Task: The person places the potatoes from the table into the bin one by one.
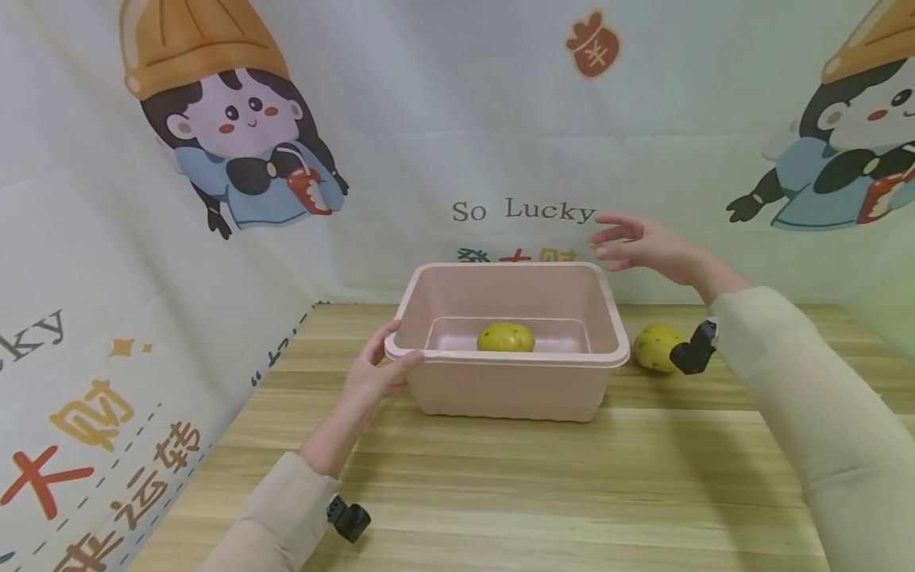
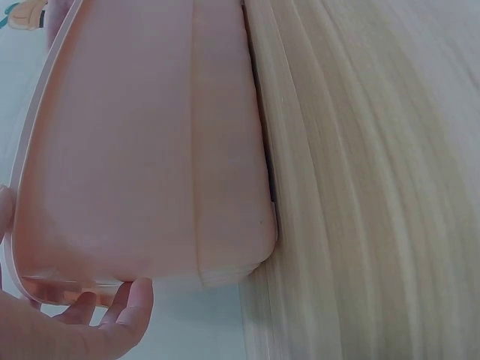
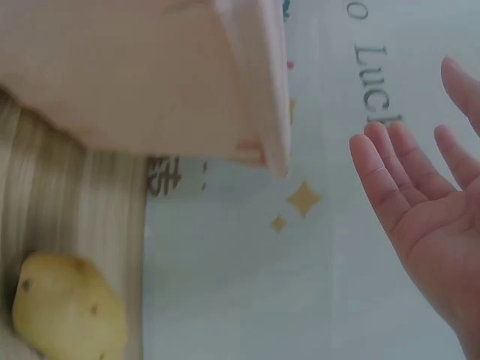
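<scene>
A pink plastic bin point(image 1: 511, 389) stands on the wooden table, tilted slightly or seen at an angle; I cannot tell which. Inside it lies a yellow potato point(image 1: 506, 338). My left hand point(image 1: 375, 369) grips the bin's near left corner, thumb over the rim and fingers around the side; the left wrist view shows those fingers point(image 2: 139, 304) against the outer wall. Above the far right corner, my right hand point(image 1: 639, 248) is raised with fingers spread and holds nothing. A second potato point(image 1: 658, 347) sits on the table right of the bin, partly behind the wrist camera.
The wooden table point(image 1: 457, 492) extends in front of the bin. Close behind it hangs a pale printed cloth point(image 1: 415, 159) with cartoon figures and lettering, which also covers the left and right sides.
</scene>
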Tool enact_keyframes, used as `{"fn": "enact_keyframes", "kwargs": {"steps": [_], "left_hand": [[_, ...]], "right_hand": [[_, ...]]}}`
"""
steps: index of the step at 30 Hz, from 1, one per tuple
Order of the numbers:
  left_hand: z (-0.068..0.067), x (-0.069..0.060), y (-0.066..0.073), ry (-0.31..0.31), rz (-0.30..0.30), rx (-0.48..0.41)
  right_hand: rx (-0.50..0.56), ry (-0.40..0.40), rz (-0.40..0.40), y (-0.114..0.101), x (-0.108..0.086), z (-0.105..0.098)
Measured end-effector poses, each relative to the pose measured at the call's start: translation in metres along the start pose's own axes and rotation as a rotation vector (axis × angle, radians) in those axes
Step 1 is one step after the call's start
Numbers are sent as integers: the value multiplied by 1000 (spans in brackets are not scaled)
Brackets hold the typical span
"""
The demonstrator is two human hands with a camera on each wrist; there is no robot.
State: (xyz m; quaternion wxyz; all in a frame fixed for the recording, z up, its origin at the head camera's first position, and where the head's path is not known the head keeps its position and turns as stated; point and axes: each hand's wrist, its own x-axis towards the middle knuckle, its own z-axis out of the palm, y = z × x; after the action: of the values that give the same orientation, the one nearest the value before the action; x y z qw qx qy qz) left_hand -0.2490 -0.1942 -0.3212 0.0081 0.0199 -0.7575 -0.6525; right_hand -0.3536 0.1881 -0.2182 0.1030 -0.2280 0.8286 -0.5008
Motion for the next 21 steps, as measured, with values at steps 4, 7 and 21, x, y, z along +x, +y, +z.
{"fn": "enact_keyframes", "kwargs": {"steps": [4, 7, 21], "left_hand": [[0, 0, 0, 4, -1, 0], [0, 0, 0, 4, -2, 4], [0, 0, -1, 1, 4, 14]], "right_hand": [[-24, 18, 8, 11, -11, -7], [-45, 25, 20, 21, -19, -11], [-99, 8, 76, 64, -39, -17]]}}
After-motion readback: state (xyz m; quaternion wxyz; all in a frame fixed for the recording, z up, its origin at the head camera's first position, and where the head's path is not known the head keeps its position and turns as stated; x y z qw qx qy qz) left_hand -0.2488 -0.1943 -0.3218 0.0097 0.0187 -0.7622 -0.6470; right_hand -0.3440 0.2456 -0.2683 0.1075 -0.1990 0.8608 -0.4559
